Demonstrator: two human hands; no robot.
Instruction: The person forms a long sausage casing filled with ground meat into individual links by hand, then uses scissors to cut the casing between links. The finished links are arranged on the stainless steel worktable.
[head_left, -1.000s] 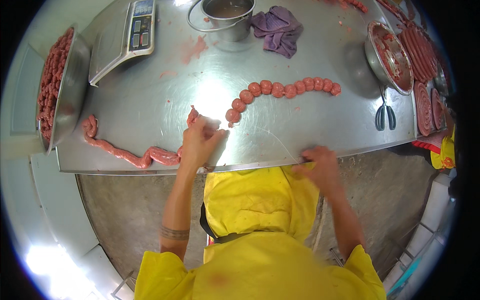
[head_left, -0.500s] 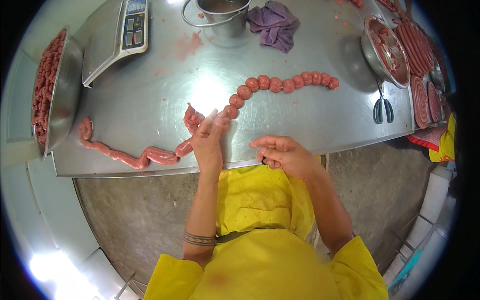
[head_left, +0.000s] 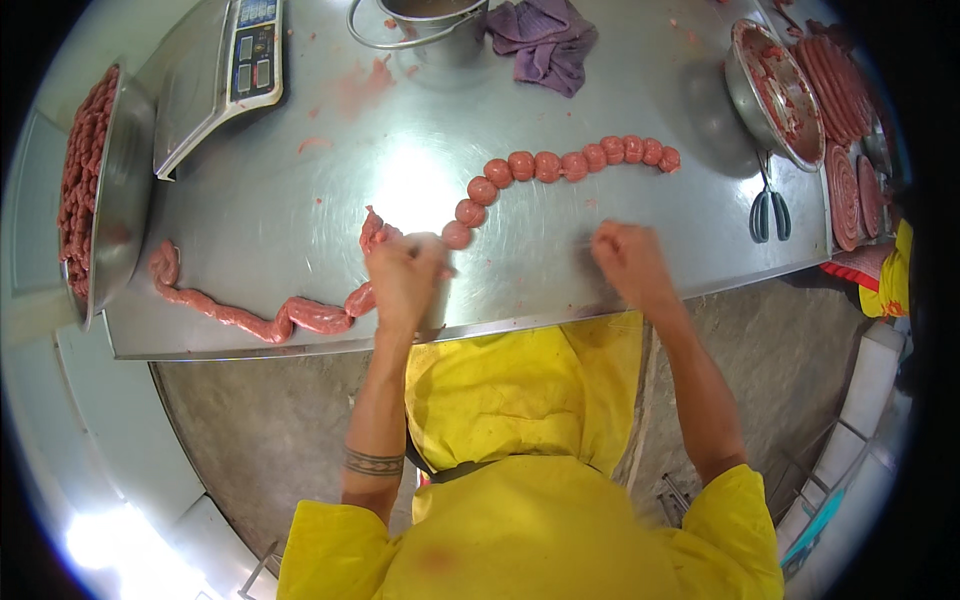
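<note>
A chain of small round tied sausage links curves across the steel table to the right. From its lower left end, the softer unsectioned sausage trails left along the front edge. Between the two parts, my left hand is closed over the sausage with its fingers curled, hiding the spot beneath. A ragged end of sausage sticks up beside its knuckles. My right hand is a closed fist above the table, below the chain and apart from it. Whatever it may hold cannot be made out.
A steel bowl of ground meat stands far left, near a scale. At the back are a metal bucket and a purple cloth. Scissors, a meat-smeared bowl and coiled sausages lie right.
My right hand has moved right and away from my left, its fingers closing into a fist. My left hand's fingers have curled in, and it has shifted slightly left.
</note>
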